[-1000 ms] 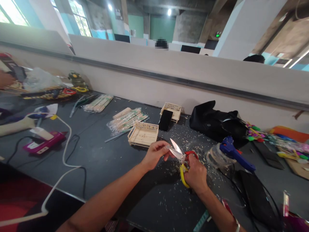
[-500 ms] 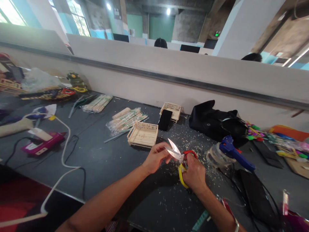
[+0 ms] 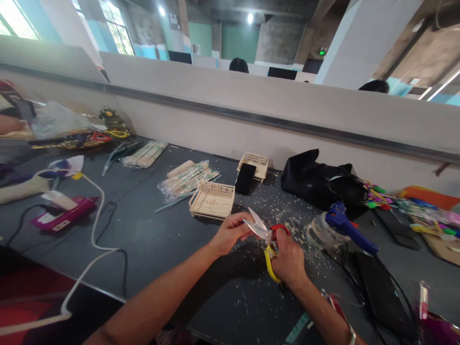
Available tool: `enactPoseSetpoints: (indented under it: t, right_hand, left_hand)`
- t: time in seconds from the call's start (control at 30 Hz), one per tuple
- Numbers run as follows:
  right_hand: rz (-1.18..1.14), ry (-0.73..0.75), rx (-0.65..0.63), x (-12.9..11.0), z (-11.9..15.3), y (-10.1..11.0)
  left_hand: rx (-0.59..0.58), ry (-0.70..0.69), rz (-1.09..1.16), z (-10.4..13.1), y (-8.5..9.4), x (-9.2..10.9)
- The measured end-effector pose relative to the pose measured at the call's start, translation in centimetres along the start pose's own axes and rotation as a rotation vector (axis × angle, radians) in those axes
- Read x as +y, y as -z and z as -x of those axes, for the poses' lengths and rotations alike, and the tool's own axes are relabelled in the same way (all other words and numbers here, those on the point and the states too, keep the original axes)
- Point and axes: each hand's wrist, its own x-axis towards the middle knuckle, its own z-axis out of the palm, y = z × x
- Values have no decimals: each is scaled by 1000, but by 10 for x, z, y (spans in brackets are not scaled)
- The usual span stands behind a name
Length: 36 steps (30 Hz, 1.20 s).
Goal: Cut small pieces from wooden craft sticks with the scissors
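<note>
- gripping scissors (image 3: 267,235), blades (image 3: 256,229) parted, the right hand (image 3: 288,261) hides part of their handles (image 3: 269,266).
- left hand (image 3: 231,234) curls by the blades; cannot tell what it pinches.
- clear packet (image 3: 166,189) holds pale sticks (image 3: 194,176).
- glue gun (image 3: 354,234) partly covers clear tub (image 3: 317,235).

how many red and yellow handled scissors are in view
2: one pair of scissors is held in the right hand; a second pair lies at the back left of the table, its blades hard to make out. More may be hidden there.
</note>
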Motion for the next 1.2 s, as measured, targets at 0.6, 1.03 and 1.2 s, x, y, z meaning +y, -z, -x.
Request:
enactPoseSetpoints:
  t: [0.6, 1.03, 1.2]
  right_hand:
    - [46, -12, -15, -3, 4, -5]
    - [-29, -60, -78, 2, 7, -8]
    - [-28, -106, -136, 1, 5, -6]
  left_hand:
    - [31, 13, 30, 1, 1, -8]
    - [71, 30, -2, -1, 2, -7]
    - [84, 28, -72, -2, 4, -9]
